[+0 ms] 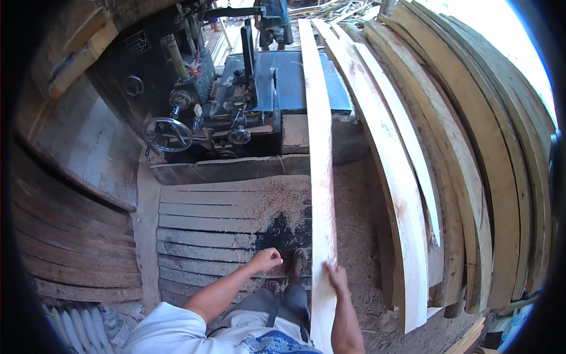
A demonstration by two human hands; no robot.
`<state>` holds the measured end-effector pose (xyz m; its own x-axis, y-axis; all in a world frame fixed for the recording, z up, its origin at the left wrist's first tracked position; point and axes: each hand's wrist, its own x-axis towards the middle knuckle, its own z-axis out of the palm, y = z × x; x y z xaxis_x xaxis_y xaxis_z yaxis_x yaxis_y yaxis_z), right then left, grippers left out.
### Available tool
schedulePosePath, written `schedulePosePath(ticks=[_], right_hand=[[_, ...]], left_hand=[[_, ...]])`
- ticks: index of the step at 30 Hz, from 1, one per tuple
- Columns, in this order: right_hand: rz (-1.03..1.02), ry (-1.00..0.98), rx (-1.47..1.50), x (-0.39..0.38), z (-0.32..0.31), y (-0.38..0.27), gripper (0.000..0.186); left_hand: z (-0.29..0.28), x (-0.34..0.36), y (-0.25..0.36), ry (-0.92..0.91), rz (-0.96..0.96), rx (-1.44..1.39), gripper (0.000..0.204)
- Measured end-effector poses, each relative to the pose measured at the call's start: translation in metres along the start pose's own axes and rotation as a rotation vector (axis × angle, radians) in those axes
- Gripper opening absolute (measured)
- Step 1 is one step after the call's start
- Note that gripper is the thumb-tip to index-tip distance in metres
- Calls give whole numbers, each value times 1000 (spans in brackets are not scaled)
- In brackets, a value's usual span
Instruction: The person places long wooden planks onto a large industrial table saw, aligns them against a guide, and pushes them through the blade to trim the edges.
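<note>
A long pale wooden plank (321,147) runs from the far edge of the saw's dark metal table (277,68) back toward my body. My right hand (336,278) grips its near part by the right edge, thumb on the upper face. Left of the plank, my left hand (266,259) hangs over the slatted floor with its fingers curled in, and no object shows in it. Beyond the plank's near part stands the band saw (168,71), with a large spoked handwheel (168,134) and a smaller one (239,136) on its front.
To the right lies a stack of long boards (495,141), with a pale plank (389,141) on its near side. Sawdust (289,197) covers part of the slatted wooden floor (200,224). Behind the saw table stands another person (274,23). White sacks (79,330) sit at lower left.
</note>
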<state>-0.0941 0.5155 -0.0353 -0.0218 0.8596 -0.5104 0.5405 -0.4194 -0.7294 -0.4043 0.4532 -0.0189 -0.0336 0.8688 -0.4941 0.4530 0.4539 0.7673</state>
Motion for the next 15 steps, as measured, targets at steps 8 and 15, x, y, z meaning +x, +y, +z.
schedulePosePath(ticks=[8, 15], right_hand=[[428, -74, -171, -338, -36, 171, 82], [399, -87, -167, -461, -38, 256, 80]], left_hand=[[57, 14, 78, 103, -217, -425, 69], [185, -92, 42, 213, -174, -782, 77]])
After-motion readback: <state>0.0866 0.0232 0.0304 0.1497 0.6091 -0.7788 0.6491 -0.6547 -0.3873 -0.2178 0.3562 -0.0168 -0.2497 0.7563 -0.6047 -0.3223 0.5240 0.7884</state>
